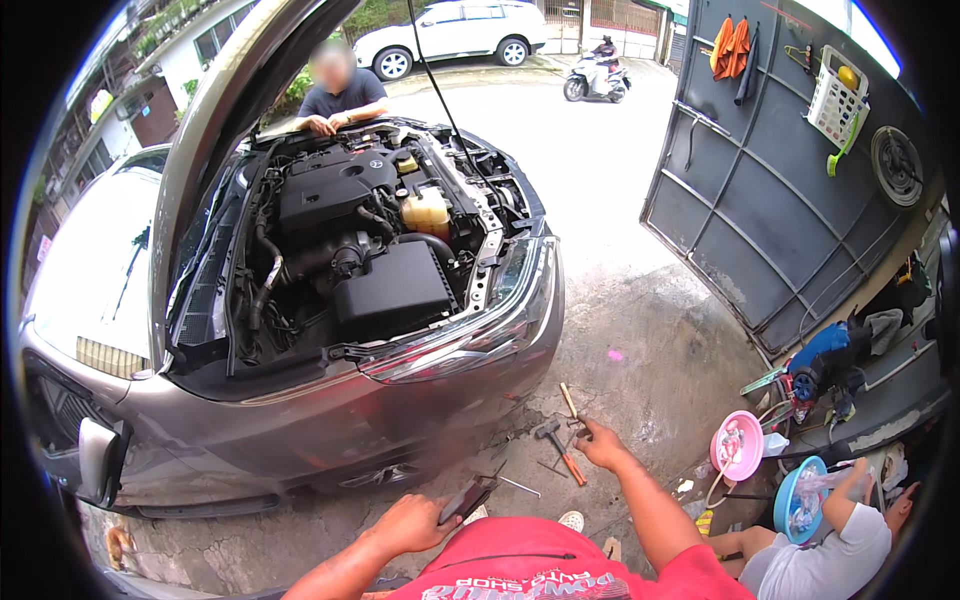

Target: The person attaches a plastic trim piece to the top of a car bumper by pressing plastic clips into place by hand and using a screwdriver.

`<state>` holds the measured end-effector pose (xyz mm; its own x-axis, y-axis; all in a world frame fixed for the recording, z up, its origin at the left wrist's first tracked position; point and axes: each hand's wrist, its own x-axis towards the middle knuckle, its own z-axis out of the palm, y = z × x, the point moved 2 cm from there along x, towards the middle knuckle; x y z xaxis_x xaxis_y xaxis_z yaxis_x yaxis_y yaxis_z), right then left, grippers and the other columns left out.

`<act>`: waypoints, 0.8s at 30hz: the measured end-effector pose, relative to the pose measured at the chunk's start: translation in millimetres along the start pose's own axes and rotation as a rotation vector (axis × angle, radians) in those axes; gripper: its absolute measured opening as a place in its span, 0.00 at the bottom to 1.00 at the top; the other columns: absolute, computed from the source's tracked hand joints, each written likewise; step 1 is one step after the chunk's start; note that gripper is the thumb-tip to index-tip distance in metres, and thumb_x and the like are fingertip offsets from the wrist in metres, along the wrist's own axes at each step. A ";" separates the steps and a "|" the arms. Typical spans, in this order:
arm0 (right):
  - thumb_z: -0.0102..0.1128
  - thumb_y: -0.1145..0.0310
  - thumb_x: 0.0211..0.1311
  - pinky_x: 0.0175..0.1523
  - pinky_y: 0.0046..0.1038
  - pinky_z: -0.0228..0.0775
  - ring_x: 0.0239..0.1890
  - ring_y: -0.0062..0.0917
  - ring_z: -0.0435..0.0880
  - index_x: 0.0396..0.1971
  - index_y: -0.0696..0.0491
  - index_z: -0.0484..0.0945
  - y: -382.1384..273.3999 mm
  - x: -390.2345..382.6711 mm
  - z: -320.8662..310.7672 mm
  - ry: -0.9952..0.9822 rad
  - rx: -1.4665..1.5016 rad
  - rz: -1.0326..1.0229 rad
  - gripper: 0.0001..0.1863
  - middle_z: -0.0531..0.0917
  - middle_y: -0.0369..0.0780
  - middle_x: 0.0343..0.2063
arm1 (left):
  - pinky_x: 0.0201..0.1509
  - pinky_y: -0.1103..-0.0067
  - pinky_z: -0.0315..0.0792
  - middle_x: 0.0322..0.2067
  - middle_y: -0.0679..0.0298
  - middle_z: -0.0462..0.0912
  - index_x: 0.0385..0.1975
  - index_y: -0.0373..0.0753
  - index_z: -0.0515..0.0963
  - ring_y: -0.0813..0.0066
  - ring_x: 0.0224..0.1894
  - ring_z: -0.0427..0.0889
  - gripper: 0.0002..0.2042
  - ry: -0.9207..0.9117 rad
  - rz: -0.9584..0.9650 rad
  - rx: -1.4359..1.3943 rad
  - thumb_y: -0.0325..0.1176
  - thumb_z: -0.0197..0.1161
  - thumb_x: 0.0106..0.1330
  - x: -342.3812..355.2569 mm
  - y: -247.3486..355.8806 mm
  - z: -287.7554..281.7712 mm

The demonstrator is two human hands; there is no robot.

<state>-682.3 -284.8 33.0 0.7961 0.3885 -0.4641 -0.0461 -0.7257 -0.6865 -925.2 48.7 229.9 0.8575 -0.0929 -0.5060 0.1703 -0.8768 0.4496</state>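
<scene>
Two hands work low over a concrete floor (640,365) beside one brown car (330,420) with its hood raised. The left hand (412,522) is closed around one dark object (466,498), its kind unclear, held in front of the person's red shirt (560,560). The right hand (600,444) reaches down with fingers partly curled at the near end of one pale-handled tool (568,400); whether they grip it cannot be told. Just beside that hand lies one hammer (561,453) with an orange handle, and near it are two thin metal rods, one long (520,487) and one short (550,468).

Across the open engine bay, one person in a dark top (343,98) leans on the car's front edge. At lower right, one person in a pale shirt (830,560) sits low by two basins, one pink (719,446) and one blue (785,512). Beyond, one white vehicle (460,35) stands and one scooter (598,82) carries one rider, while one white basket (835,97) hangs on a grey gate (735,190).
</scene>
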 end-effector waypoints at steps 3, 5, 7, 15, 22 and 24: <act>0.71 0.52 0.71 0.65 0.45 0.79 0.62 0.40 0.86 0.81 0.51 0.66 92.1 -58.1 4.7 -0.196 0.162 0.202 0.43 0.86 0.48 0.62 | 0.47 0.51 0.79 0.30 0.40 0.87 0.60 0.36 0.83 0.39 0.40 0.88 0.24 -0.016 0.133 0.007 0.48 0.65 0.75 16.8 82.2 -22.4; 0.64 0.41 0.74 0.67 0.52 0.77 0.66 0.45 0.83 0.81 0.52 0.64 133.9 -111.9 2.2 -0.294 0.561 0.377 0.45 0.82 0.52 0.66 | 0.45 0.52 0.78 0.29 0.40 0.86 0.65 0.37 0.80 0.40 0.38 0.87 0.25 -0.035 0.277 0.029 0.45 0.65 0.75 37.6 135.4 -23.9; 0.55 0.31 0.76 0.70 0.57 0.73 0.68 0.49 0.81 0.81 0.54 0.63 162.1 -144.9 1.0 -0.364 0.979 0.423 0.48 0.80 0.54 0.68 | 0.46 0.51 0.80 0.32 0.41 0.88 0.69 0.35 0.77 0.39 0.38 0.88 0.28 -0.043 0.458 0.106 0.43 0.65 0.72 51.5 183.7 -10.6; 0.55 0.31 0.73 0.73 0.53 0.71 0.67 0.48 0.80 0.72 0.61 0.71 244.5 -178.7 -55.0 0.062 1.792 0.004 0.48 0.81 0.54 0.66 | 0.47 0.53 0.81 0.33 0.44 0.89 0.71 0.37 0.76 0.41 0.40 0.90 0.30 -0.113 0.994 0.289 0.40 0.65 0.69 87.5 329.0 56.6; 0.65 0.63 0.54 0.70 0.49 0.74 0.57 0.47 0.85 0.57 0.60 0.80 245.5 -197.5 -118.7 0.525 1.548 0.209 0.29 0.86 0.49 0.56 | 0.55 0.54 0.82 0.54 0.39 0.85 0.79 0.38 0.65 0.40 0.51 0.88 0.38 -0.064 1.007 0.105 0.37 0.69 0.68 115.6 318.6 67.1; 0.65 0.64 0.54 0.71 0.49 0.74 0.57 0.47 0.85 0.56 0.61 0.80 227.3 -205.9 -141.8 0.570 1.611 0.183 0.29 0.86 0.49 0.56 | 0.58 0.53 0.81 0.57 0.39 0.84 0.82 0.40 0.59 0.41 0.55 0.87 0.44 -0.017 0.703 0.163 0.38 0.71 0.67 142.8 280.1 67.6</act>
<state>-771.1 -610.2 51.8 0.7926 -0.1219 -0.5975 -0.3832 0.6627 -0.6435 -787.8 -242.1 233.8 0.7301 -0.6668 -0.1494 -0.4943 -0.6663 0.5583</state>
